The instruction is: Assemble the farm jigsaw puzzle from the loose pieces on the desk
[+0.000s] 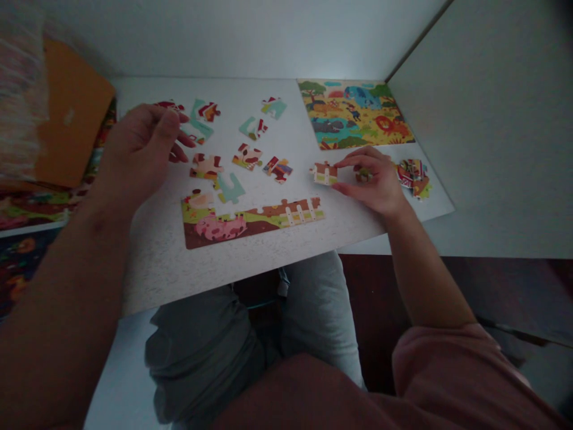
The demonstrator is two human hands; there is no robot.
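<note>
Between the thumb and fingers of my right hand point(373, 179) is a jigsaw piece point(324, 173) with a white fence on brown and green. It is to the right of and above a joined puzzle strip point(255, 221), which shows a pink pig and a fence along its right part. My left hand point(145, 152) hovers over the table's left side, fingers apart and curved, with nothing seen in them. Close to it lie a cow piece point(206, 166) and a pale blue-green piece point(199, 122). Another cow piece point(247, 156) and a purple-and-red piece point(277, 169) lie mid-table.
A safari picture sheet point(358, 113) lies at the back right. More loose pieces point(414, 176) are heaped beyond my right hand. At the left stand an orange-brown card point(74, 113) and clear plastic wrap point(22, 89). A wall backs the white table point(179, 275).
</note>
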